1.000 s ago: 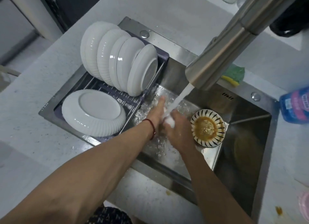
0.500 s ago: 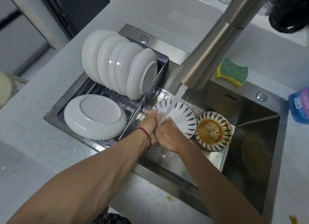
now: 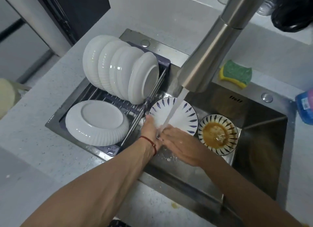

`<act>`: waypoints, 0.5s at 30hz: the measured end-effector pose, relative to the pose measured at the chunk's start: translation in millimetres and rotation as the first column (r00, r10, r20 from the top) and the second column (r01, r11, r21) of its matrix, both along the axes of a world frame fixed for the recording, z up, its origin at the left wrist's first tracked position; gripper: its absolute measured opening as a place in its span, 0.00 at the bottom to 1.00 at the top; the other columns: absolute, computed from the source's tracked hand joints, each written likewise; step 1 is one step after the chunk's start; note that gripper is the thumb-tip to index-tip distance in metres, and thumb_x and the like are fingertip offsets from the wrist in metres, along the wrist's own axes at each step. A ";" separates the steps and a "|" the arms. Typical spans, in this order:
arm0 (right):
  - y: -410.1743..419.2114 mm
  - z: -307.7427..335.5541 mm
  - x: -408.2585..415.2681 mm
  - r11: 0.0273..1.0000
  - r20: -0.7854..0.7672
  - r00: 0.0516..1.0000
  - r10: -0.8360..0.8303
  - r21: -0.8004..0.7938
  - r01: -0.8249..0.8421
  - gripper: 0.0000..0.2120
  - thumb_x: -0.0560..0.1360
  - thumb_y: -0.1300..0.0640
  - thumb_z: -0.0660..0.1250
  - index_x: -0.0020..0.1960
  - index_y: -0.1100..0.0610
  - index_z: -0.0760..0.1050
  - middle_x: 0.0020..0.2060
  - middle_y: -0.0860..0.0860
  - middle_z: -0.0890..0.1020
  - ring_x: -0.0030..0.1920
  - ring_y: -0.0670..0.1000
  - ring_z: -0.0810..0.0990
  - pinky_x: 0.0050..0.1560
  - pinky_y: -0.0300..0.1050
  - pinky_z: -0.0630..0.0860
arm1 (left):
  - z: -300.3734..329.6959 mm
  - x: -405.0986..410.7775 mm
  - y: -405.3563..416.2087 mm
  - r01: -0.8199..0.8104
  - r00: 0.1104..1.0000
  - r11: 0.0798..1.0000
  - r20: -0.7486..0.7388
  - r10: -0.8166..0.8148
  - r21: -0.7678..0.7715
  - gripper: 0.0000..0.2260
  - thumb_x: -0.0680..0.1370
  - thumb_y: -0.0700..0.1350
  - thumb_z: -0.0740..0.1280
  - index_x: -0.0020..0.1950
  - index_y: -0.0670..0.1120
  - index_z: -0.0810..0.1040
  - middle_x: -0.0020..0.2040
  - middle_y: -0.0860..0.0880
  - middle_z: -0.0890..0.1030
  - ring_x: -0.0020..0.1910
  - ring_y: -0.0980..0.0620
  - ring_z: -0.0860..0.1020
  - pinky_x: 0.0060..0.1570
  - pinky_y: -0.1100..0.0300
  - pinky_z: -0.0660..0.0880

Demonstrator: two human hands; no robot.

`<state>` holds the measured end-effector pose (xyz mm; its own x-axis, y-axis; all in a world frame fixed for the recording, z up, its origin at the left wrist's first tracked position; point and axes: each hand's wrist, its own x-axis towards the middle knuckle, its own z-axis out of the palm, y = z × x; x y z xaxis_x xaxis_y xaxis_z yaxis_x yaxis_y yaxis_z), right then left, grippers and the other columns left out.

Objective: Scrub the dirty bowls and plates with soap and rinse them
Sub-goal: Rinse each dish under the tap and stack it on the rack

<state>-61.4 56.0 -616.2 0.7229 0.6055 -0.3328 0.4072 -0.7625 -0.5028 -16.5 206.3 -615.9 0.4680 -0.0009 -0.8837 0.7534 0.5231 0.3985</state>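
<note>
A white plate with blue dashes (image 3: 184,114) stands tilted in the steel sink (image 3: 264,118), under the water running from the faucet (image 3: 208,57). My left hand (image 3: 149,130), with a red string on the wrist, holds the plate's near-left rim. My right hand (image 3: 180,144) lies fingers-forward against the plate's lower edge, where the stream lands between both hands. A striped bowl (image 3: 218,133) with brown residue sits just right of the plate.
A rack (image 3: 105,96) over the sink's left half holds several upright white plates (image 3: 122,71) and one overturned white dish (image 3: 97,122). A green-yellow sponge (image 3: 236,73) lies on the counter behind the sink. A blue bottle (image 3: 304,106) stands at the right edge.
The blue-dashed plate has come into view under the stream behind my hands. Both hands have drawn slightly nearer and the foam on them is gone.
</note>
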 end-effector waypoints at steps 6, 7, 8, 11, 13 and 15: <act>12.0 -22.9 30.7 0.830 0.179 0.894 -0.412 -0.331 0.449 0.35 0.84 0.39 0.40 0.83 0.58 0.40 0.83 0.59 0.44 0.82 0.59 0.41 0.82 0.59 0.47 | 1.7 -10.6 -17.8 -0.018 1.000 1.000 0.017 0.017 0.009 0.26 0.85 0.64 0.53 0.66 0.48 0.79 0.60 0.40 0.85 0.56 0.40 0.85 0.57 0.41 0.82; 29.8 -28.2 39.7 0.838 0.099 0.874 -0.475 -0.251 0.484 0.34 0.84 0.40 0.44 0.83 0.59 0.47 0.82 0.61 0.52 0.82 0.61 0.47 0.81 0.61 0.51 | 3.4 -10.1 -16.8 -0.017 1.000 1.000 0.005 0.017 -0.009 0.26 0.85 0.63 0.52 0.66 0.47 0.79 0.59 0.39 0.85 0.57 0.40 0.85 0.55 0.43 0.83; 43.3 -28.7 42.7 0.866 -0.022 0.871 -0.491 -0.123 0.485 0.32 0.84 0.42 0.47 0.82 0.60 0.54 0.79 0.62 0.59 0.80 0.62 0.55 0.79 0.64 0.56 | 1.5 -8.6 -13.7 -0.039 0.999 0.999 0.017 0.040 -0.014 0.26 0.86 0.62 0.52 0.67 0.45 0.79 0.59 0.38 0.85 0.56 0.41 0.85 0.55 0.45 0.84; 37.0 -21.8 13.4 0.987 -0.052 0.985 -0.163 -0.018 0.162 0.27 0.84 0.51 0.45 0.77 0.63 0.66 0.75 0.62 0.68 0.77 0.60 0.63 0.77 0.61 0.61 | -1.9 -4.2 1.4 -0.031 0.999 0.999 -0.005 0.032 0.043 0.25 0.86 0.61 0.54 0.67 0.44 0.78 0.59 0.36 0.84 0.55 0.41 0.86 0.55 0.46 0.84; -0.2 -10.4 -11.0 1.000 -0.012 0.999 -0.031 0.005 0.031 0.26 0.87 0.50 0.42 0.80 0.58 0.63 0.79 0.53 0.64 0.80 0.50 0.58 0.81 0.50 0.56 | -4.6 -5.6 4.9 -0.005 1.000 0.997 -0.007 0.006 0.081 0.27 0.82 0.67 0.55 0.67 0.48 0.77 0.62 0.38 0.84 0.57 0.40 0.85 0.60 0.42 0.81; -31.0 -9.5 -15.7 0.990 0.085 0.991 -0.104 -0.082 0.111 0.32 0.86 0.43 0.39 0.81 0.59 0.60 0.82 0.53 0.58 0.82 0.52 0.56 0.80 0.47 0.55 | -6.5 -8.8 2.8 0.008 1.000 0.995 -0.002 -0.008 0.100 0.26 0.82 0.67 0.57 0.67 0.50 0.78 0.61 0.42 0.84 0.57 0.43 0.84 0.57 0.43 0.83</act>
